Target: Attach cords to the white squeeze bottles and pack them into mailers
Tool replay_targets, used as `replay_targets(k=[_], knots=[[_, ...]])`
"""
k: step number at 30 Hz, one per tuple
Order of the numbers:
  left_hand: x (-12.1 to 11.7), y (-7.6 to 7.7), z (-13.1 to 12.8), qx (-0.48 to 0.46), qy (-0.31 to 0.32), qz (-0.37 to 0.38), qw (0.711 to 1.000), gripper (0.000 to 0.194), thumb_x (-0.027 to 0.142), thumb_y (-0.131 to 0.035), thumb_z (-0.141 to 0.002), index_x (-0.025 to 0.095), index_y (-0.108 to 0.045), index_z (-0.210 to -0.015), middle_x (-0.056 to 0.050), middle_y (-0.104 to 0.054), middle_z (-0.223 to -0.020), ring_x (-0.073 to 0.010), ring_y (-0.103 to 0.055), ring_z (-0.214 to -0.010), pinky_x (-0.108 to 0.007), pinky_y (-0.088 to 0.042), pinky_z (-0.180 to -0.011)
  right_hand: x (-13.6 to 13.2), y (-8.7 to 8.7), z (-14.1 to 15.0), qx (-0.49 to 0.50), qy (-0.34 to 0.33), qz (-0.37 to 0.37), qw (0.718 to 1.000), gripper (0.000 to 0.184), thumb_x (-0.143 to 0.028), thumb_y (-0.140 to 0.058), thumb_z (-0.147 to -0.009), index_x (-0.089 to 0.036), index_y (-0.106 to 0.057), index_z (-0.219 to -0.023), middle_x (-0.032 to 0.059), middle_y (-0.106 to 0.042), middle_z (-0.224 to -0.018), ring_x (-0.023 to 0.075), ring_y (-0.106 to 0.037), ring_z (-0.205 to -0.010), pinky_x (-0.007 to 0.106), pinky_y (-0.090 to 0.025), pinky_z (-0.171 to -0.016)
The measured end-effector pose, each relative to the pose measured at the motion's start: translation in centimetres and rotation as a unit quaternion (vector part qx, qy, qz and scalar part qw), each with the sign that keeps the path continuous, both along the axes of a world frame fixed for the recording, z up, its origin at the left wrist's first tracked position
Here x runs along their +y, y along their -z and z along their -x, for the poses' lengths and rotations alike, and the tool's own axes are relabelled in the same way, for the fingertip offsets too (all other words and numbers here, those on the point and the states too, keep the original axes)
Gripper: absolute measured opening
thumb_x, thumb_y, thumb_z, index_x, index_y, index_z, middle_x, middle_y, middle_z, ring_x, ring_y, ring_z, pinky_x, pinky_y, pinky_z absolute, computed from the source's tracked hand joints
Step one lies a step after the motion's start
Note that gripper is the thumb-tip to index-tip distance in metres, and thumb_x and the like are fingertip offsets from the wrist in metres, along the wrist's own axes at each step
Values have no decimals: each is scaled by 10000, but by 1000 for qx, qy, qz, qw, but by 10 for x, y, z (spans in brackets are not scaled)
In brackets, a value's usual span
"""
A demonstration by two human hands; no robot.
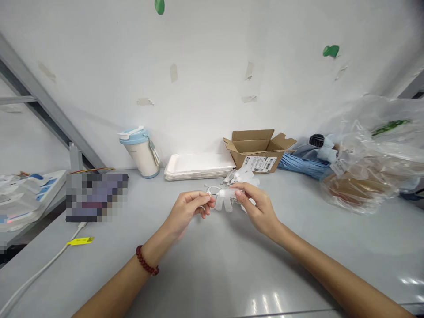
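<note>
Hands [185,211] [260,210] pinch white cord [212,189] (fingertips [209,198] nearly touching).

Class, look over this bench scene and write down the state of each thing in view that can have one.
left hand: pinching a white wire
right hand: pinching a translucent white tube
cardboard box: flaps open
tumbler: upright, light blue lid on
white paper trays: stacked flat
clear plastic bag: crumpled, brown contents inside

White wired pieces [219,203] behind fingers [240,189], unclear
</note>
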State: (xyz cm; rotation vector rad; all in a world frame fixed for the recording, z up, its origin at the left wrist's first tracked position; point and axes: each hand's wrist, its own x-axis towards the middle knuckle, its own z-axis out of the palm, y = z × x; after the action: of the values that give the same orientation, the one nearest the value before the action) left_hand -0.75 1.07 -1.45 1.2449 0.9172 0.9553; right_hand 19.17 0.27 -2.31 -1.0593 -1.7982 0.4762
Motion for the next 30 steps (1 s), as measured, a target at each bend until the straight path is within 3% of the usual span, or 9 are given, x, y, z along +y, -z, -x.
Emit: replay_targets(k=[30], knots=[[0, 0, -1, 2, 0, 7, 1000, 215, 317, -596, -787, 130, -675, -715, -43, -602, -709, -118, -517, -605, -243, -393, -549, -2, -4, 0, 10, -21, 1, 1000, 297, -363, -416, -910, -165, -634, -868, 20, -606, -726, 116, -487, -607, 243, -391, -571]])
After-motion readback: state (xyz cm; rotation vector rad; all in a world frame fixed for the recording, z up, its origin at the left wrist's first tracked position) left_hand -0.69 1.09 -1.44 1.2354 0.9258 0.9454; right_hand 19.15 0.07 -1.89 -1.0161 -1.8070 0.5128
